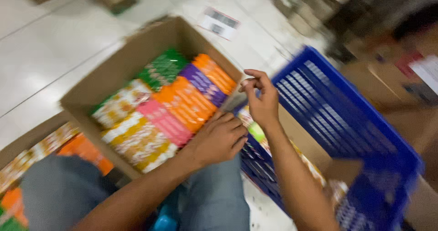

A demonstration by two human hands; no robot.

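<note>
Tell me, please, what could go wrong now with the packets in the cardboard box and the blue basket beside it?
1. The left hand presses on the packets at the cardboard box edge; they might get crushed.
2. The blue basket looks tilted, so the packets inside it could slide.
3. The right hand hovers over the gap between box and basket; anything released there may fall to the floor.

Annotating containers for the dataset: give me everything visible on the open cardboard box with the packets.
The cardboard box is plain brown corrugated board, open at the top and standing on the pale tiled floor. Flat packets in green, orange, purple, pink and yellow-white fill it in close rows. The left hand rests on its near right edge, fingers on the packets. A blue plastic crate stands close on its right. Motion blur hides finer detail.
</note>
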